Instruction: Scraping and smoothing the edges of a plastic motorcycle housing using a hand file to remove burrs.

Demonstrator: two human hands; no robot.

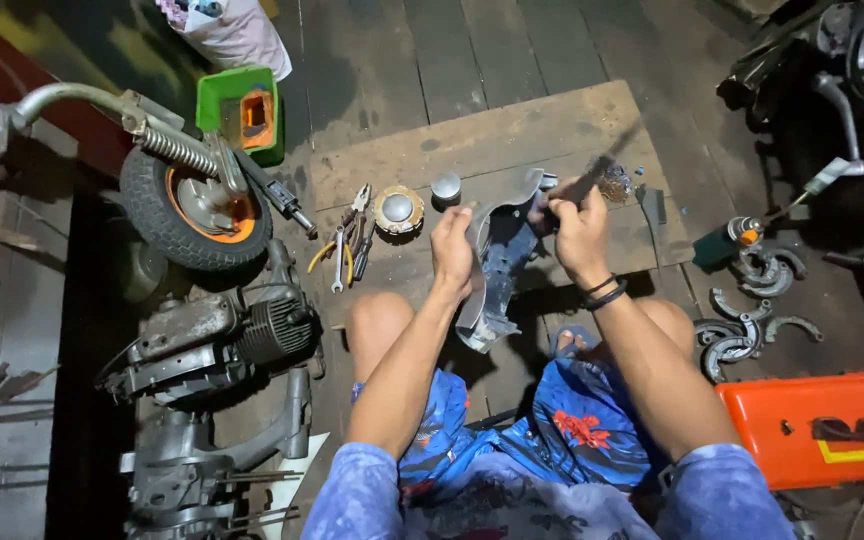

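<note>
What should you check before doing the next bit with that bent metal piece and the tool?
1. Left hand grips the curved metal part: ok.
2. Right hand holds the thin dark tool: ok.
3. Tool tip sits on the part: cannot tell, it is blurred.
4. Part rests steady over the wooden board: cannot tell.
5. Pliers and wrench lie close to the left hand: ok.
6. Knees kept away from the tool: ok.

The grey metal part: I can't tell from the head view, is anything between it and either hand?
Nothing visible. The left hand grips the curved grey metal part directly by its edge, and the right hand presses a dark tool against its upper end.
</note>
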